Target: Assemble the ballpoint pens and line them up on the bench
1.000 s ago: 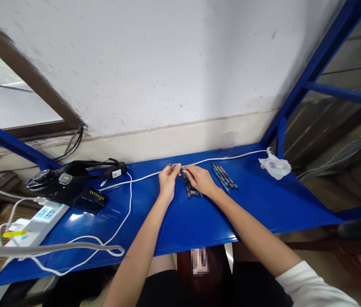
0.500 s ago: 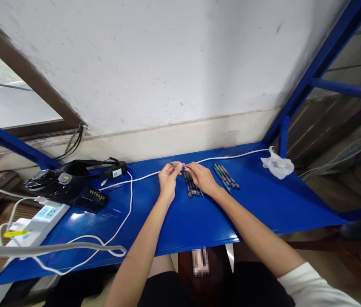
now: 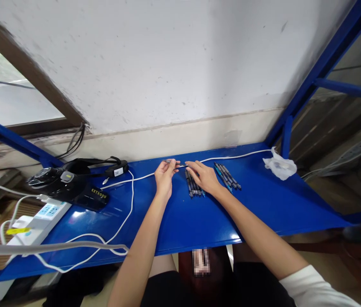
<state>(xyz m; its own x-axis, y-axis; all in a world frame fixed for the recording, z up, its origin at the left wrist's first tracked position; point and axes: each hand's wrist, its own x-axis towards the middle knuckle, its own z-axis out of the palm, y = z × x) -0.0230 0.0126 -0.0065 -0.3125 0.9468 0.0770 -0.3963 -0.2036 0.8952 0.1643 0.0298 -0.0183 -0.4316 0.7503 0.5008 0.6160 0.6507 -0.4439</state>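
Observation:
My left hand (image 3: 164, 177) is closed, with thumb and fingers pinching a slim dark pen (image 3: 169, 161). Between the hands a thin rod (image 3: 182, 165), like a pen refill, lines up with that pen. The fingertips of my right hand (image 3: 203, 174) are closed on its right end; whether it is joined to the pen is too small to tell. Under my right hand lies a row of several dark pens (image 3: 193, 187), their upper ends partly hidden by the fingers. To the right of that hand lies a second group of pens (image 3: 228, 175), one of them blue.
On the blue table (image 3: 199, 226), a black device (image 3: 71, 189) with a strap and a white power strip (image 3: 44, 219) stand at left. A white cable (image 3: 131, 200) loops over the surface. Crumpled white plastic (image 3: 280, 166) lies at right, by the blue frame post (image 3: 286, 136).
My left hand has moved slightly left, away from my right hand, widening the gap so that more of the thin rod shows. The view has shifted slightly. Both pen groups lie unchanged.

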